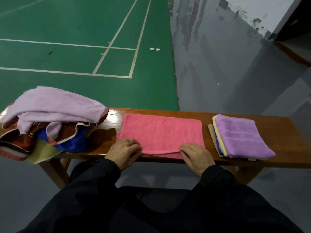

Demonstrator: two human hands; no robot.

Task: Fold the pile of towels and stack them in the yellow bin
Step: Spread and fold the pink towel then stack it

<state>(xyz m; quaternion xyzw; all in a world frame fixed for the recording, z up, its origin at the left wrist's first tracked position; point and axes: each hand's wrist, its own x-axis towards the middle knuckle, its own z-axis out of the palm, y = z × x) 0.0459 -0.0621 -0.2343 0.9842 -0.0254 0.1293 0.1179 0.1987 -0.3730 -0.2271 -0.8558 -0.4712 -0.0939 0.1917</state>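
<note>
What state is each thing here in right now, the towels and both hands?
Pink towel: flat on the bench, near edge doubled.
Towel pile: unfolded, heaped at the left.
Purple towel: folded, on top of the folded stack.
Left hand: fingers curled at the pink towel's near-left corner.
Right hand: grips its near edge.

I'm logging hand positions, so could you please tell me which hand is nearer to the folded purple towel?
Right. The right hand grips the pink towel's near edge, just left of the purple towel. The left hand holds the pink towel's far-left corner.
</note>
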